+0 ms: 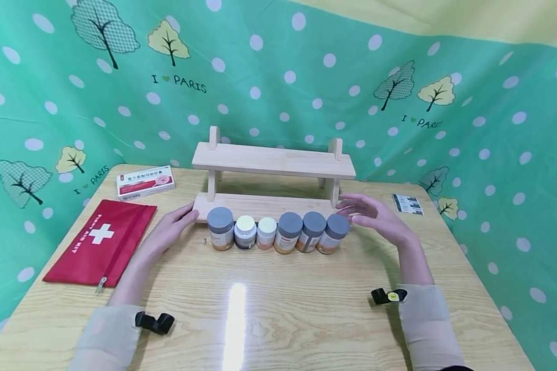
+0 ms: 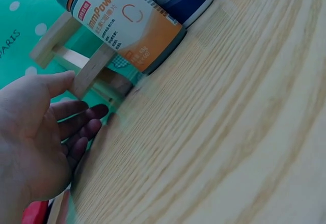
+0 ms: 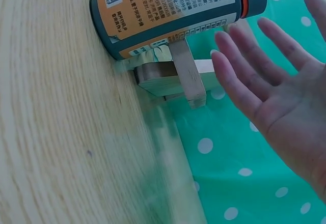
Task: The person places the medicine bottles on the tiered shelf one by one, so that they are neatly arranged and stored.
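Note:
A two-tier wooden shelf (image 1: 274, 161) stands at the back of the table. Before its lower board is a row of several bottles: a grey-capped bottle (image 1: 220, 229) at the left end, two smaller white-capped ones (image 1: 246, 232) beside it, then more grey-capped ones, ending with a bottle (image 1: 333, 234) at the right. My left hand (image 1: 174, 226) touches the left end of the lower board; in the left wrist view its thumb (image 2: 62, 83) rests against the wood, the other fingers loosely bent. By the shelf's right end, my right hand (image 1: 380, 219) holds nothing, fingers spread.
A red first aid pouch (image 1: 102, 242) lies on the left of the table, with a white and red medicine box (image 1: 146, 183) behind it. A small blister pack (image 1: 407, 204) is at the back right. Green dotted cloth (image 1: 278, 82) hangs behind.

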### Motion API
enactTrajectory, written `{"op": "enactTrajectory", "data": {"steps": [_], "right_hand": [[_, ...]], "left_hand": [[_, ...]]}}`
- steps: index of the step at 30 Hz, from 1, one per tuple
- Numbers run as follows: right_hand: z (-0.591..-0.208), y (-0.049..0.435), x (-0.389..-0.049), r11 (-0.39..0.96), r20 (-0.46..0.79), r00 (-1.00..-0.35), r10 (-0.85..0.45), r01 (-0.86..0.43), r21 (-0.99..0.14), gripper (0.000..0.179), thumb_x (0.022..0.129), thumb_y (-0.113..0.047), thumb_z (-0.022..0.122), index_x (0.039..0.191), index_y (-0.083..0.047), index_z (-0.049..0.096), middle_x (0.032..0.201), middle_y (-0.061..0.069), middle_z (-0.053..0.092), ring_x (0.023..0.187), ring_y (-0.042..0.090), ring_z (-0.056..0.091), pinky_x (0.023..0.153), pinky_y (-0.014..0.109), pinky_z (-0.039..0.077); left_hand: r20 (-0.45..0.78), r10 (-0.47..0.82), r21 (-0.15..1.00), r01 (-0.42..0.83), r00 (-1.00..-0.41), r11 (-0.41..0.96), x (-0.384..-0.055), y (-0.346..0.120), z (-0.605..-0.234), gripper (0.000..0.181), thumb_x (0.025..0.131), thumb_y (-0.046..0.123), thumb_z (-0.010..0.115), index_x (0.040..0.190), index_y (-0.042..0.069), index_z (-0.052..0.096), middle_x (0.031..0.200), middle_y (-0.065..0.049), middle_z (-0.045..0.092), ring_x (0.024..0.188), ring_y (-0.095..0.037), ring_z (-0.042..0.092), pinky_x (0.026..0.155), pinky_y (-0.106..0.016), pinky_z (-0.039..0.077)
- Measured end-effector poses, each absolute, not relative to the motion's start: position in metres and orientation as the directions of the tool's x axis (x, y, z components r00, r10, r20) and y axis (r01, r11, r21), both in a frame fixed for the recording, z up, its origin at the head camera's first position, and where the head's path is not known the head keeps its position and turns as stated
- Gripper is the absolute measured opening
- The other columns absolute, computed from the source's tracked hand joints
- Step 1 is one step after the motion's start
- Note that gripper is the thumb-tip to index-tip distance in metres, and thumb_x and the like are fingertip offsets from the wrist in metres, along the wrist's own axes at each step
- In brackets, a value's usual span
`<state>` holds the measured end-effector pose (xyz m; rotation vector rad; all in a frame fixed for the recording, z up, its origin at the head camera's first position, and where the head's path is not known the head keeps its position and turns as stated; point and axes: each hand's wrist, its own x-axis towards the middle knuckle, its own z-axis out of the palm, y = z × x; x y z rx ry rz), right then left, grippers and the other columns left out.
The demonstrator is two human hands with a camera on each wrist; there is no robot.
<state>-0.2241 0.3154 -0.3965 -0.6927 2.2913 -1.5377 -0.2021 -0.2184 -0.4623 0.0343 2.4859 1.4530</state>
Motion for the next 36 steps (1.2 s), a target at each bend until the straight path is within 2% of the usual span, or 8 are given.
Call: {"op": "enactTrajectory", "data": {"steps": [5,9,17,27,36], "right_hand": [[-0.397,0.316,-0.225,0.346,-0.028,-0.794,-0.608,-0.233,-0.909,0.061,0.097,-0.004,0.066,0.153,-0.001,0.043,0.148,0.019,0.056,0.13,0.02,0.061,0.103,0.026,0.055],[-0.396,0.314,-0.227,0.364,-0.027,-0.767,-0.642,-0.273,-0.891,0.065,0.092,-0.003,0.072,0.152,-0.005,0.047,0.149,0.018,0.056,0.13,0.017,0.06,0.105,0.025,0.053],[-0.393,0.306,-0.229,0.43,-0.054,-0.761,-0.646,-0.305,-0.85,0.072,0.083,-0.007,0.084,0.148,-0.014,0.053,0.145,0.01,0.06,0.128,0.008,0.06,0.106,0.021,0.05],[-0.397,0.303,-0.23,0.468,-0.075,-0.755,-0.651,-0.322,-0.823,0.057,0.084,-0.013,0.084,0.137,-0.015,0.063,0.134,0.006,0.067,0.122,0.01,0.063,0.105,0.022,0.05],[-0.397,0.302,-0.227,0.493,-0.077,-0.778,-0.623,-0.314,-0.811,0.051,0.084,-0.015,0.085,0.132,-0.019,0.066,0.129,0.001,0.069,0.12,0.011,0.064,0.103,0.023,0.051]], "left_hand": [[-0.202,0.175,0.859,-0.089,-0.964,0.504,-0.201,-0.22,-0.462,0.078,0.106,0.056,0.043,0.165,0.011,0.02,0.171,-0.02,0.02,0.159,-0.046,0.013,0.127,-0.066,0.018],[-0.203,0.176,0.863,-0.091,-0.963,0.497,-0.2,-0.22,-0.462,0.077,0.107,0.056,0.043,0.165,0.011,0.021,0.171,-0.021,0.02,0.159,-0.046,0.013,0.127,-0.066,0.017],[-0.221,0.174,0.862,-0.109,-0.96,0.495,-0.201,-0.22,-0.458,0.075,0.108,0.055,0.041,0.165,0.011,0.019,0.171,-0.022,0.018,0.159,-0.047,0.01,0.127,-0.067,0.014],[-0.243,0.184,0.874,-0.133,-0.953,0.468,-0.204,-0.222,-0.463,0.072,0.11,0.049,0.04,0.165,0.01,0.016,0.172,-0.023,0.014,0.159,-0.047,0.007,0.127,-0.067,0.013],[-0.256,0.197,0.878,-0.143,-0.946,0.456,-0.2,-0.222,-0.459,0.077,0.107,0.055,0.043,0.166,0.012,0.017,0.172,-0.021,0.015,0.16,-0.046,0.008,0.127,-0.068,0.013]]}}
